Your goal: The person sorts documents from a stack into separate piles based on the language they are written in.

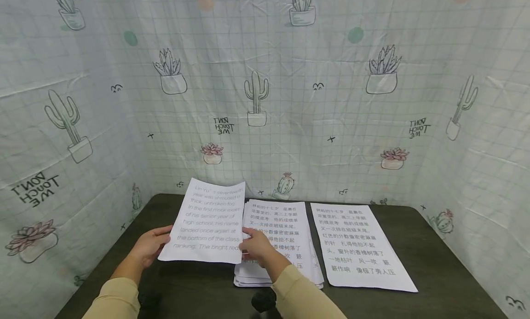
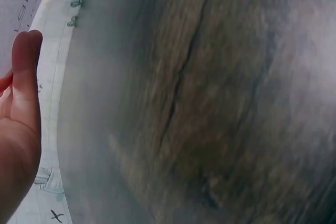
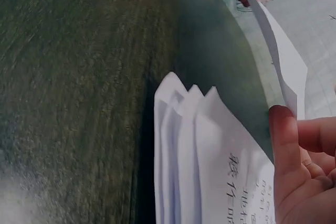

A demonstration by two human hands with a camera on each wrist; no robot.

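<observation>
Between my two hands a white sheet of paper [image 1: 207,227] printed with large English text is held up above the dark table, tilted toward me. My left hand [image 1: 149,245] grips its left edge. The right hand [image 1: 258,245] pinches the right edge between thumb and fingers; the right wrist view shows this pinch on the paper [image 3: 286,61] close up. Below the right hand lies a pile of sheets [image 1: 279,217] with Chinese text on top, its corners [image 3: 210,108] uneven and slightly curled. In the left wrist view, only part of the left hand [image 2: 21,114] shows.
To the right of the pile, another sheet with Chinese text [image 1: 356,245] lies flat on the dark wood-grain table [image 1: 447,263]. A pale curtain [image 1: 281,139] printed with cacti hangs behind the table and along both sides.
</observation>
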